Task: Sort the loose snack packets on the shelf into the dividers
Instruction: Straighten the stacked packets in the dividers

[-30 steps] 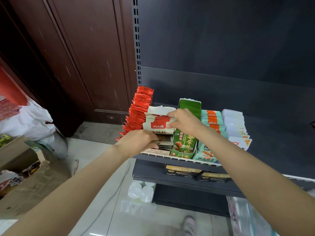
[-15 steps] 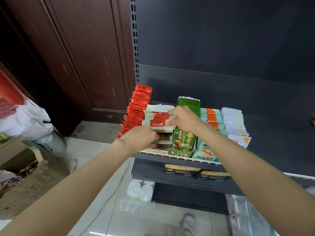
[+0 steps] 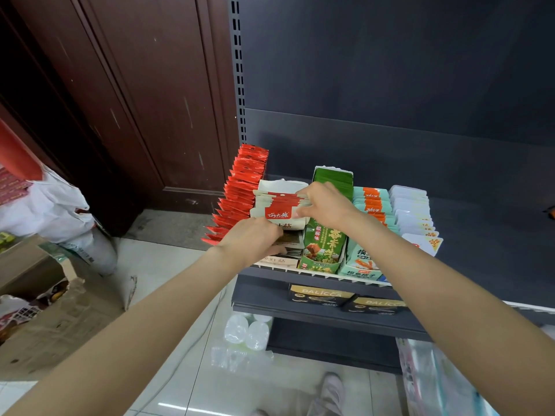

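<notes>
Hands both at the second lane from the left edge of the dark grey metal shelf point(image 3: 468, 235). Right hand point(image 3: 326, 205) pinches the top edges of a fanned bundle of cream packets with red labels point(image 3: 277, 210), fingers curled over the far side; likely holding them upright and together so they drop into the lane as one block. Left hand point(image 3: 250, 240) sits lower at the shelf's front edge, fingers curled down against a flatter pile of brownish packets point(image 3: 289, 246); whether it grips them or only presses them back cannot be told, since the fingertips are hidden. Probably bracing the pile to make room. Neighbouring lanes already filled: a row of glossy red foil packets point(image 3: 240, 193) along the left edge, a green printed carton of packets point(image 3: 324, 244) just right of the hands, then teal-and-orange packets point(image 3: 371, 202), then pale white packets point(image 3: 413, 211). A white toothed divider rail point(image 3: 318, 273) runs along the front edge. Lower shelf carries black boxes with gold lettering point(image 3: 321, 297). Room: dark red wooden door panel point(image 3: 120, 100) to the left, pale tiled floor point(image 3: 186, 295), a white plastic bag point(image 3: 51, 208), a torn brown cardboard box point(image 3: 45, 298), clear wrapped bottles point(image 3: 246, 328) under the shelving.
</notes>
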Demonstrator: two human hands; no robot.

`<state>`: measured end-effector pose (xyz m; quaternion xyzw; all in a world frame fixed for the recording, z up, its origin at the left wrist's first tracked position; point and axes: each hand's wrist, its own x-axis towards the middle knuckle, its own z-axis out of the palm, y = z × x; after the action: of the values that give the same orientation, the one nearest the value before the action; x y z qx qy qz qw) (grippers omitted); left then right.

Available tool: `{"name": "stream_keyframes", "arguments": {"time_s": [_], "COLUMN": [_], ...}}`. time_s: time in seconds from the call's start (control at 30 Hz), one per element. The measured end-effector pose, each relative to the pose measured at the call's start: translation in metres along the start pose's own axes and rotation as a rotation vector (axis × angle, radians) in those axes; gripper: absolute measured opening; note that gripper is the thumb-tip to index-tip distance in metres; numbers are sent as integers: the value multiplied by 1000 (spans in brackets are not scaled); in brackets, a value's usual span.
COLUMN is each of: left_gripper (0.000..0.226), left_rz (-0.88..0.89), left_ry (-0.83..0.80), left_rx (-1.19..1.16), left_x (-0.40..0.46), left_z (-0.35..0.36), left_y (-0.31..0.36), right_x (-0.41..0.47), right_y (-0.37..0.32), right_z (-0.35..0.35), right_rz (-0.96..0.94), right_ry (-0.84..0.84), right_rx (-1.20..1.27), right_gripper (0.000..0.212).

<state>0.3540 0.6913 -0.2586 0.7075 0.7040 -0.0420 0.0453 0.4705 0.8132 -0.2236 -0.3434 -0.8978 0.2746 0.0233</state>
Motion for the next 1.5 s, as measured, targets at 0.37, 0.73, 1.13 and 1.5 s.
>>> {"name": "stream_keyframes", "arguments": {"time_s": [0.37,0.73,1.13,1.5], "left_gripper": [21,36,42,23], "left_rz": [5,-28,-95,52], "left_ry": [-76,129,291,-27], "left_rx": [283,268,7,59], "left_x": [11,1,3,4], "left_z": [-7,-19,-8,-2], "left_y": [26,6,-1,7], "right_x": [3,-4,-12,2], "right_y": [5,0,1,8], "right_z": [3,-11,0,7], "right_rz": [5,-26,-67,-38], "right_ry": [-3,-74,-116,-19], "right_rx": [9,17,-124,1], "right_gripper": [40,9,64,39]}}
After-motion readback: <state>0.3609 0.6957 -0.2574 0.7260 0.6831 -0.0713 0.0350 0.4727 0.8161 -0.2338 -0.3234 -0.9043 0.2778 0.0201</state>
